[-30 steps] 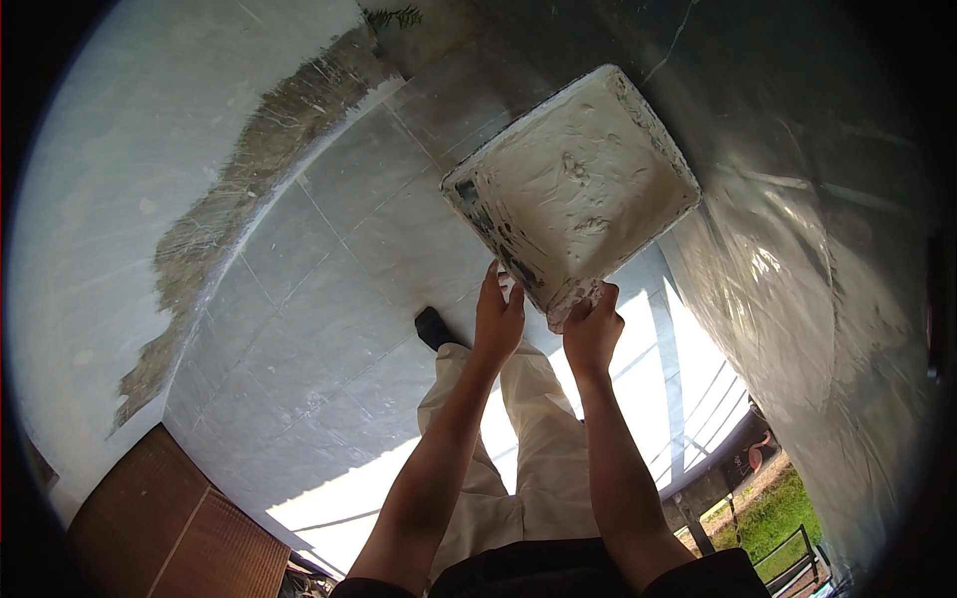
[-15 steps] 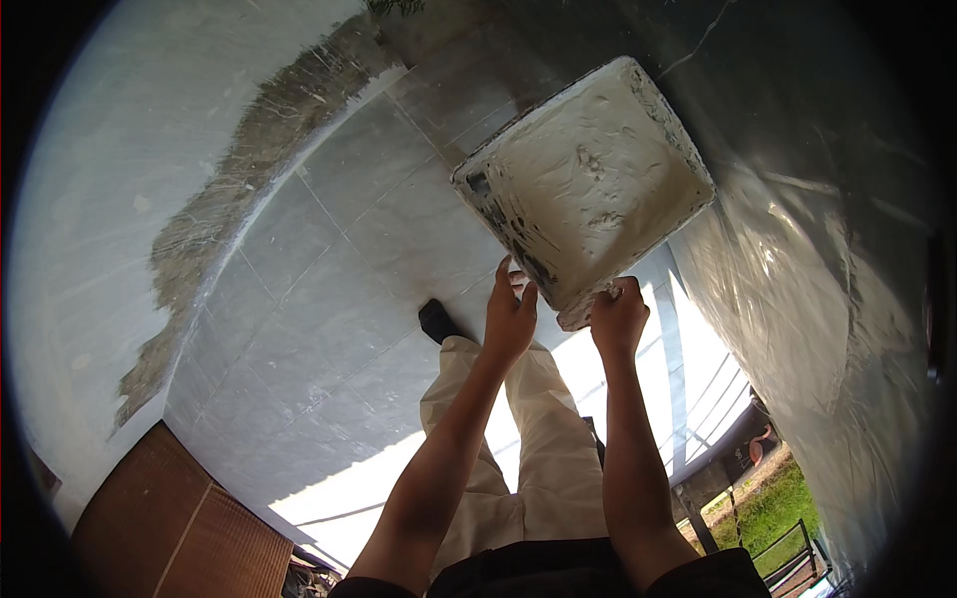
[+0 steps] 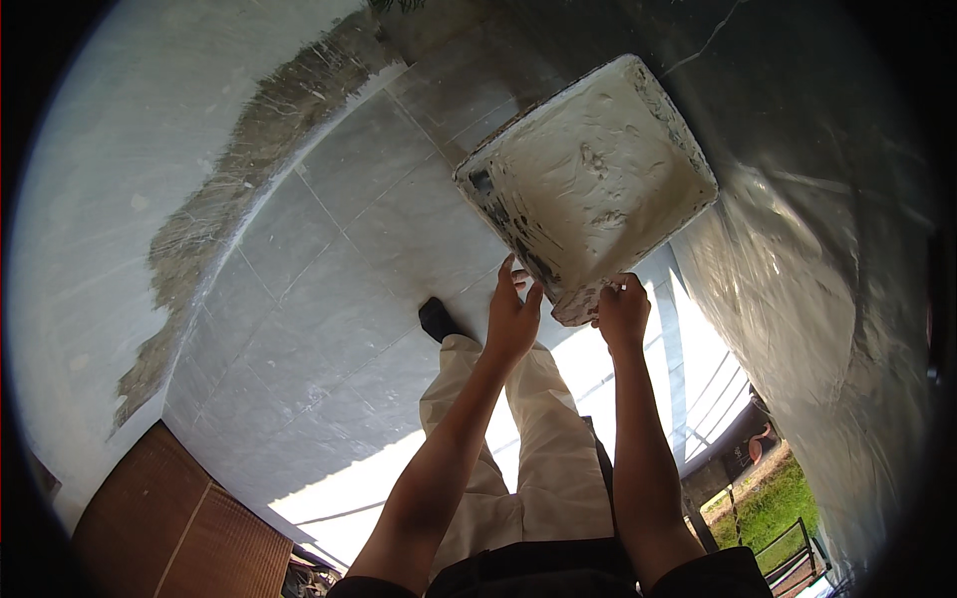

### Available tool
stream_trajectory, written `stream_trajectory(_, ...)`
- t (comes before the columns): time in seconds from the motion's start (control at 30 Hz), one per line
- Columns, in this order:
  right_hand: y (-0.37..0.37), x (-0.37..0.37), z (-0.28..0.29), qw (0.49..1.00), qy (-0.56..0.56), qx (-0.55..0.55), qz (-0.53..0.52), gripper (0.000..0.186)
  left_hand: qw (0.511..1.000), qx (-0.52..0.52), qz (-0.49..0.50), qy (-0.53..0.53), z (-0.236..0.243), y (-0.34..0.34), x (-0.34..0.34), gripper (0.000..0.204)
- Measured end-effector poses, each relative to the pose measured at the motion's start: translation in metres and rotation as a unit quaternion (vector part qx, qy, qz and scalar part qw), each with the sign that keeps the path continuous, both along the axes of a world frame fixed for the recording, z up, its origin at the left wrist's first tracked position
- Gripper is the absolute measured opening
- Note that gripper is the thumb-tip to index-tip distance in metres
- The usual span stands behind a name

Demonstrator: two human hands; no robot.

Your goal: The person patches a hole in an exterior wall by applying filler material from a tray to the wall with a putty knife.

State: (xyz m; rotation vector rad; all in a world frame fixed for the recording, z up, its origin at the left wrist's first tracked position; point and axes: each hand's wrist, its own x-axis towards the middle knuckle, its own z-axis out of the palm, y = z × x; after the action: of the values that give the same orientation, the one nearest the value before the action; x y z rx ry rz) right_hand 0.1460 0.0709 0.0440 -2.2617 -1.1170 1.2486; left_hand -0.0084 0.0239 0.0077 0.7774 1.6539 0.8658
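A square container [image 3: 588,164] filled with white, paste-like plaster lies ahead of me, its rim and walls smeared. At its near corner is a flat, plaster-smeared piece [image 3: 575,307]; I cannot make out whether it is a rag, a scraper or part of the container. My right hand [image 3: 622,309] pinches this piece, fingers bent round its right side. Beside the near left wall of the container is my left hand [image 3: 514,314], thumb and fingers apart. Its fingertips come close to the wall; whether they touch it is unclear.
A grey tiled floor [image 3: 329,269] spreads below, sunlit nearer me. On the left a pale wall [image 3: 120,179] bears a rough grey strip [image 3: 234,169]. Clear plastic sheeting [image 3: 797,299] hangs on the right. A brown ribbed panel [image 3: 179,518] stands lower left. My dark-socked foot [image 3: 436,319] shows.
My right hand's fingers have shifted slightly on the smeared piece, which has tilted and now shows more of its face. My left hand has moved a little to the right.
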Motion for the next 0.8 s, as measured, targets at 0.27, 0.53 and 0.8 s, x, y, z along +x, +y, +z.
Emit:
stream_trajectory(0.27,0.018,0.005,0.017,0.972,-0.041,0.102,0.206,0.028,0.999,-0.016,-0.023,0.019,0.0,-0.003,-0.004,0.061)
stream_trajectory(0.53,0.026,0.013,0.012,0.925,-0.107,0.175,0.321,0.036,0.999,-0.02,-0.026,0.016,0.003,-0.003,-0.003,0.061)
stream_trajectory(0.8,0.043,0.005,0.013,0.895,-0.129,0.149,0.399,0.033,1.0,-0.002,-0.017,0.012,0.004,-0.004,-0.002,0.064)
